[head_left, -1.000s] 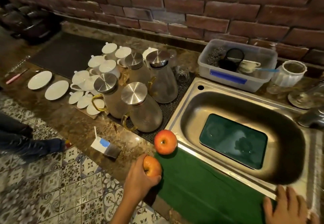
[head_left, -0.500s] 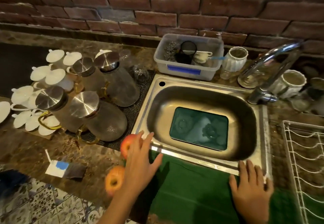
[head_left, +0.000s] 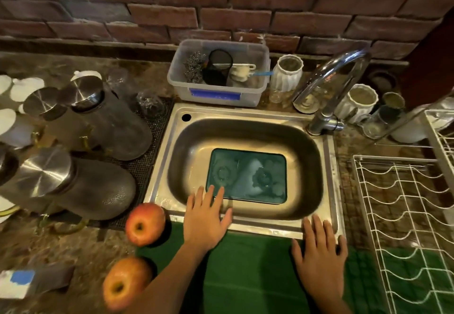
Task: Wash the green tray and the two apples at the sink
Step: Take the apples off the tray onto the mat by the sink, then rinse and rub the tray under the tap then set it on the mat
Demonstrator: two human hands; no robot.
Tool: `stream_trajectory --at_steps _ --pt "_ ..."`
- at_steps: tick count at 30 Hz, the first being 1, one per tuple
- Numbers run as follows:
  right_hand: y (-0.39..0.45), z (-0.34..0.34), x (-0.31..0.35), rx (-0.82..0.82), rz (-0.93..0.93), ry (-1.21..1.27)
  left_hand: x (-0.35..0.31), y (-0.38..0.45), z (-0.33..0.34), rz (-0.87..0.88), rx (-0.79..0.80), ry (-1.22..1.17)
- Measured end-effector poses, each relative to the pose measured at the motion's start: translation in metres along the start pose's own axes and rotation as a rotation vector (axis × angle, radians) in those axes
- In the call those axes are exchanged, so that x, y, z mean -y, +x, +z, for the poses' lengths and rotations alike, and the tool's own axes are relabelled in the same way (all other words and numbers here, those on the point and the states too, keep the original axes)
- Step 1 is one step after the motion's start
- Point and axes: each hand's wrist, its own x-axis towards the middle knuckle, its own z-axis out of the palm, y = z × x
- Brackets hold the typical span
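Lying flat in the sink [head_left: 317,166] basin at centre frame, wet and patterned: the green tray [head_left: 248,178]. Reaching over the sink's near rim with fingers straight and spread, grip released, fingertips over the tray's lower-left corner: the left hand [head_left: 205,218]. Resting flat on the rim and green cloth [head_left: 245,277] at lower right, also released: the right hand [head_left: 319,254]. Sitting at lower left on the bench [head_left: 73,247]: the upper apple [head_left: 145,224] and lower apple [head_left: 125,283].

Open sink basin [head_left: 191,166] lies ahead of the left hand [head_left: 205,218], only the green tray [head_left: 248,178] flat on its floor. Lidded jugs [head_left: 73,183] and two apples [head_left: 145,224] crowd its left; faucet [head_left: 329,87] arches beyond the right hand [head_left: 319,257], wire rack [head_left: 405,215] alongside.
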Motion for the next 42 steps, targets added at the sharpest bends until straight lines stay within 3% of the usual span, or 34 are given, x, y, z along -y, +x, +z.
stream_trajectory --at_steps 5,13,16,22,31,38,42 --pt "0.032 -0.026 0.009 -0.108 0.097 0.339 0.0 0.005 0.006 0.004 -0.004 0.012" --pt "0.208 -0.125 0.012 -0.29 0.373 1.146 0.003 0.006 0.012 -0.011 -0.009 0.004" --pt "0.258 -0.14 -0.003 -0.342 0.475 1.226 0.002 0.006 0.011 -0.019 -0.012 -0.005" --pt "0.311 -0.147 -0.015 -0.271 0.619 1.178 0.002 0.007 0.012 -0.025 -0.012 -0.009" --pt "0.318 -0.143 -0.024 -0.284 0.653 1.296 0.001 0.006 0.01 -0.032 -0.02 -0.01" --pt "0.31 -0.145 -0.026 -0.205 0.695 1.449 0.0 0.006 0.008 -0.028 0.002 -0.009" --pt "0.296 -0.137 -0.013 -0.312 0.745 1.465 -0.005 0.009 0.002 -0.07 0.012 -0.102"
